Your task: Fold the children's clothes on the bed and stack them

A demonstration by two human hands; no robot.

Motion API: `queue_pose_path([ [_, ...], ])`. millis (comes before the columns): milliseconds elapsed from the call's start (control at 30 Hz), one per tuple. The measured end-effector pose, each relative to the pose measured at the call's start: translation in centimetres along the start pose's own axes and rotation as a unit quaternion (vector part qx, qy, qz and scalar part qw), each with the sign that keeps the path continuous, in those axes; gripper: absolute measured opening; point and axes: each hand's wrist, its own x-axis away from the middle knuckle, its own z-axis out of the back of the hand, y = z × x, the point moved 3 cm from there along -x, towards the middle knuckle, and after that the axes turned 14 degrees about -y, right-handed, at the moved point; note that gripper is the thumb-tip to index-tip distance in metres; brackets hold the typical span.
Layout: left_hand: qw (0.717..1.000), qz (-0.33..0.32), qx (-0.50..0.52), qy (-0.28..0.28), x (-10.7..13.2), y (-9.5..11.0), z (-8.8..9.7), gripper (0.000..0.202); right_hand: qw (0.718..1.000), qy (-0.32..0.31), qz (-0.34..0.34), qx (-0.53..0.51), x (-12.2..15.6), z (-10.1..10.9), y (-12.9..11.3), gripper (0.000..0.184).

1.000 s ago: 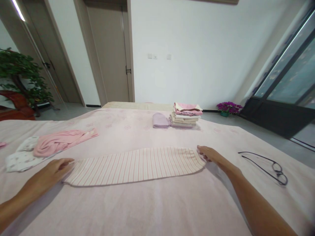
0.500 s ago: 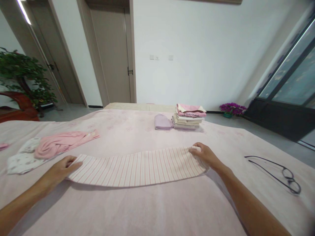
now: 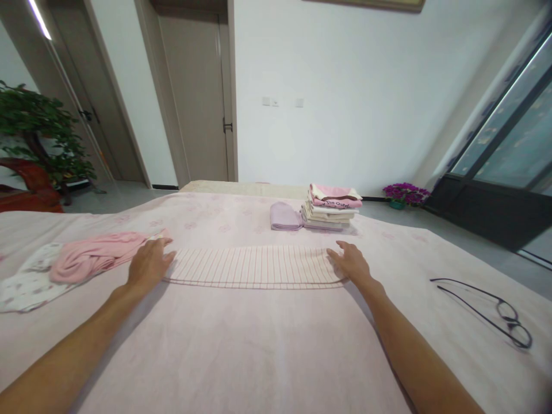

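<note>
A striped cloth garment (image 3: 254,267), cream with pink lines, lies flat on the bed as a long folded strip. My left hand (image 3: 149,264) is at its left end, thumb and fingers apart, with the fingertips beside the cloth's edge. At the right end, my right hand (image 3: 351,261) has its thumb touching or just over the cloth and its fingers spread from it. To the left of my left hand lie a crumpled pink garment (image 3: 92,256) and a white patterned cloth (image 3: 26,290) partly under it.
Farther back on the pink bedspread (image 3: 267,356) are a folded lilac cloth (image 3: 285,217) and a stack of folded clothes (image 3: 331,208). Black-framed glasses (image 3: 511,319) lie at the right. Beyond the bed are a door (image 3: 196,98), a green plant (image 3: 38,132) and purple flowers (image 3: 406,194).
The striped garment has moved away from me and now lies flat in a narrower strip. Both hands have moved forward and inward and loosened their grip on its ends.
</note>
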Motion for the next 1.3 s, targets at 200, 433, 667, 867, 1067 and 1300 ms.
queue_pose_path([
  [200,0.970,-0.219,0.099,-0.025,3.6,8.6,-2.5,0.020,0.976,-0.028,0.215,0.020,4.5,-0.6,-4.9,0.015],
  [433,0.933,-0.349,0.066,-0.052,5.8,12.1,-4.0,0.018,0.919,-0.120,0.376,0.017,8.4,-1.7,-8.8,0.009],
  [667,0.940,-0.339,0.011,-0.018,6.2,12.0,-4.3,0.018,0.913,-0.121,0.373,0.114,8.8,-2.0,-8.9,0.021],
  [867,0.944,-0.329,0.004,0.002,6.2,12.1,-4.2,0.019,0.912,-0.106,0.369,0.143,9.0,-2.3,-8.9,0.026],
  [1067,0.944,-0.329,-0.019,0.006,6.3,12.3,-4.1,0.020,0.922,-0.086,0.360,0.115,8.9,-2.6,-8.6,0.021],
  [1300,0.945,-0.320,-0.071,0.008,6.1,12.2,-4.4,0.019,0.922,-0.073,0.356,0.132,8.8,-2.7,-8.6,0.022],
])
